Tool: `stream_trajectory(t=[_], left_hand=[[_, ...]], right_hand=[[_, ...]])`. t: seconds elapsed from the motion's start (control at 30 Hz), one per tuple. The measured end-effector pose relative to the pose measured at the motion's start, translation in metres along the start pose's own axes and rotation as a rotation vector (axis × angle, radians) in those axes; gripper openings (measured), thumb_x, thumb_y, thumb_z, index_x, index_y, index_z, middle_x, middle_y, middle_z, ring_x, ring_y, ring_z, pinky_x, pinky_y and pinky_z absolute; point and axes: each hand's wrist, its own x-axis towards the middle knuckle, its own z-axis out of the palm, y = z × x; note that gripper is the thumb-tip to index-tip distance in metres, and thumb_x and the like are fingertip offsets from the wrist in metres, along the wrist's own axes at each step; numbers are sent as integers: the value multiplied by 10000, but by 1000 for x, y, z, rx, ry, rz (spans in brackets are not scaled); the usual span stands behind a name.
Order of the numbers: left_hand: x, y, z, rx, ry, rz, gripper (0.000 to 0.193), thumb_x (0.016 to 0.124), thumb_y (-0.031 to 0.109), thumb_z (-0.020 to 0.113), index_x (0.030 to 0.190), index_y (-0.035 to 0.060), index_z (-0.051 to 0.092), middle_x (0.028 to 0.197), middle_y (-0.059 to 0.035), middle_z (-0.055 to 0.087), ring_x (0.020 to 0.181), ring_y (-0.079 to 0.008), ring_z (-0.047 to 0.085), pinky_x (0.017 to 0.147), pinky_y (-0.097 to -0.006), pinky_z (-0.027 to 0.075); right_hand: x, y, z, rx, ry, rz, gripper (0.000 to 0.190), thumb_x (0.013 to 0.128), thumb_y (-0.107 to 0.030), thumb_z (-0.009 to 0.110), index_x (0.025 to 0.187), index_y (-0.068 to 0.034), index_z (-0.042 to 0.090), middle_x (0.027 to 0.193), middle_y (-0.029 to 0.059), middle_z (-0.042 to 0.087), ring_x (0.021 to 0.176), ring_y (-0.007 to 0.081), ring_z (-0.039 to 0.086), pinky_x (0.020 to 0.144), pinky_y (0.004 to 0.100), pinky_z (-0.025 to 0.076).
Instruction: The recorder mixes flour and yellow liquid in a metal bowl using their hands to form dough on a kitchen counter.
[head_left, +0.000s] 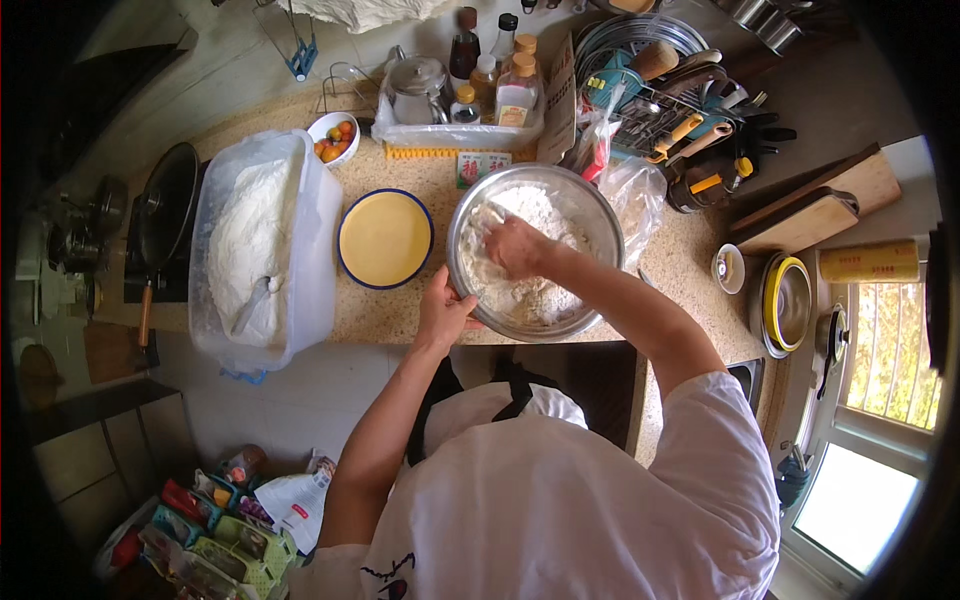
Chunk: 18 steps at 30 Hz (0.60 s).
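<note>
A round stainless steel bowl (610, 259) with white flour and wet clumps of dough (536, 300) stands at the counter's front edge. My left hand (442, 309) grips its left rim, thumb outside. Down inside the bowl, my right hand (511, 246) is in the flour with its fingers curled; the fingertips are partly hidden, and whether they close on anything does not show. Left of the bowl sits a yellow enamel dish (385, 238) with a blue rim. Farther left, a translucent plastic bin (319, 225) holds flour (251, 240) with a scoop (250, 306) stuck in it.
Behind are a white bowl of small tomatoes (334, 140), a tray of bottles (465, 135) and a utensil rack (652, 112). A clear plastic bag (634, 202) touches the area right of the steel bowl. Farther right are a small white bowl (727, 268) and cutting boards (817, 202).
</note>
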Motion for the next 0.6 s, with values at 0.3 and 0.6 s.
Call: stream_trajectory(t=[0.3, 0.6], left_hand=[[-2, -1, 5, 5, 58, -6, 646, 833, -63, 528, 1391, 66, 230, 925, -135, 572, 782, -243, 633, 578, -357, 600], [-2, -4, 0, 22, 81, 23, 628, 833, -66, 523, 1386, 63, 254, 908, -127, 572, 797, -237, 631, 573, -349, 601]], right_hand=[[8, 25, 14, 485, -69, 746, 478, 694, -385, 681, 978, -2, 638, 1085, 149, 615, 1092, 297, 547, 860, 411, 477], [-73, -21, -16, 580, 22, 714, 269, 626, -175, 676, 834, -9, 637, 949, 207, 599, 931, 345, 582, 826, 385, 491]])
